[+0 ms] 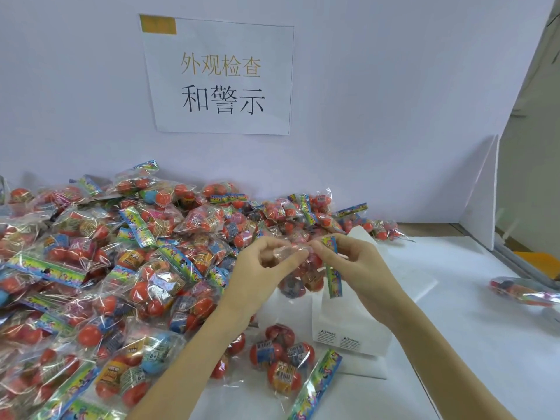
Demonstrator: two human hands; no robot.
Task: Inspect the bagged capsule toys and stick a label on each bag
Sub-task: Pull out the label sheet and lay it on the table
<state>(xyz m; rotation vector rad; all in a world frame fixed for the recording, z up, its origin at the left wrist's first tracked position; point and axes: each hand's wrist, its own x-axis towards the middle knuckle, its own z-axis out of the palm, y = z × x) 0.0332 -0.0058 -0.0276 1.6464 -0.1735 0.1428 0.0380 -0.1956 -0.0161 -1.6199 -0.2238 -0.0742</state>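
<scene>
Left hand [260, 268], right hand [351, 262] pinch raised bag [303, 277]; grip detail blurred.

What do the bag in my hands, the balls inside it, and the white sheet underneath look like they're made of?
Held bag: thin clear plastic film, glossy; it crinkles and glints. Capsule balls: probably smooth hard plastic, orange with a shine. Label sheet: matte white paper, likely sticker backing, with small printed warning labels.

A heap of clear plastic bags of round capsule toys [106, 253] fills the frame's left; a white label sheet [351, 334] lies centre-right, a printed paper sign [221, 77] on the wall behind, upper centre.
</scene>
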